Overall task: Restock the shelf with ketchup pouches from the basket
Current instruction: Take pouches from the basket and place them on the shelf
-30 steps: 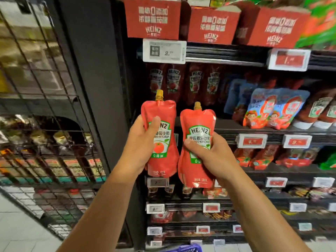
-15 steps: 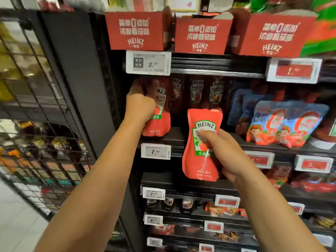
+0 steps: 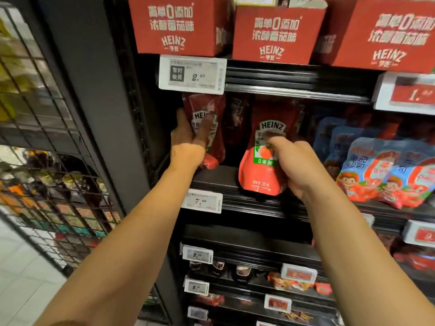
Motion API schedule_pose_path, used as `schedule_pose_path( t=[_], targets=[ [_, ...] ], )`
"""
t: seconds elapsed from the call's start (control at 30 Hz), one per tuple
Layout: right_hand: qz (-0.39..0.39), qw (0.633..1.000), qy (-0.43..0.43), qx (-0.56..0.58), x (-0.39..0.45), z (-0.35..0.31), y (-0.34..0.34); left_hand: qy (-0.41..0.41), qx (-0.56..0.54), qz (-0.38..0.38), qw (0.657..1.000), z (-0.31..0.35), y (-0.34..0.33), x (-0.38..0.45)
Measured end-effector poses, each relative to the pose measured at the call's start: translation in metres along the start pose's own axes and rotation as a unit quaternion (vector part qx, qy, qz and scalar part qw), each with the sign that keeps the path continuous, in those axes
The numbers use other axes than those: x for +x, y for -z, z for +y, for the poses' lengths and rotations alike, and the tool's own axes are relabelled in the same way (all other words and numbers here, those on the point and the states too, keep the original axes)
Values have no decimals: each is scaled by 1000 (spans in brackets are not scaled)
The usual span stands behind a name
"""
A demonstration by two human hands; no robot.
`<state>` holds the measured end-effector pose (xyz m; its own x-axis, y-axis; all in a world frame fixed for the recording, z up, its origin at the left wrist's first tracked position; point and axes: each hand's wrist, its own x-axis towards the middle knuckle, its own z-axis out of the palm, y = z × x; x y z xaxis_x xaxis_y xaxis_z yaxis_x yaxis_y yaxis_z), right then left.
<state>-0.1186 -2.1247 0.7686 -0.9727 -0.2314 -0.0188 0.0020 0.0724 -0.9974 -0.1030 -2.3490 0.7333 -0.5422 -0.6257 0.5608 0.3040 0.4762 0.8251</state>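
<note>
Left hand point(image 3: 188, 147) gripped a ketchup pouch point(image 3: 207, 128) standing upright at the shelf's point(image 3: 235, 184) far-left end, thumb across its label. Right hand point(image 3: 296, 165) gripped a second pouch point(image 3: 263, 158) just right of it, bottom edge over the shelf's front lip. Blue pouches point(image 3: 381, 170) sat further right.

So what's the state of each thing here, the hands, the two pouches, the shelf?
Left hand: grips the left ketchup pouch.
Left ketchup pouch: upright, bottom on the shelf.
Right hand: grips the right ketchup pouch.
Right ketchup pouch: upright, bottom at the shelf's front edge.
Shelf: partly stocked, with more pouches behind.
</note>
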Motion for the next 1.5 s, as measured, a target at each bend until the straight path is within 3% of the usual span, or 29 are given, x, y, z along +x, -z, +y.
schedule_pose_path(
  t=[0.1,0.2,0.33,0.5,0.67,0.8,0.97,1.13,1.27,1.33,1.5],
  targets=[
    [17,1000,4,-19,23,1,-11,-1,8,3,1000,-1,0,1],
    [-15,996,66,-63,43,0,-21,0,7,0,1000,-3,-1,2],
    [-4,978,141,-155,55,3,-34,11,17,-13,1000,-2,-2,3],
    [-9,975,179,-135,50,25,-43,15,53,-28,998,-3,-1,2],
    [-12,967,161,-199,52,28,-41,26,96,-56,994,-3,-6,9],
    [-7,941,124,-314,49,32,-39,73,81,-72,991,0,-4,5],
    [50,938,124,-319,48,29,-40,16,146,-112,983,-8,8,-14],
    [61,939,124,-316,54,29,-38,120,114,-195,967,-11,12,1],
    [63,942,135,-300,57,32,-39,175,109,-190,960,-5,7,4],
    [66,936,146,-312,58,31,-41,153,107,-168,968,1,8,-3],
    [82,925,155,-337,58,35,-44,-16,264,-85,961,11,12,-30]
  ],
)
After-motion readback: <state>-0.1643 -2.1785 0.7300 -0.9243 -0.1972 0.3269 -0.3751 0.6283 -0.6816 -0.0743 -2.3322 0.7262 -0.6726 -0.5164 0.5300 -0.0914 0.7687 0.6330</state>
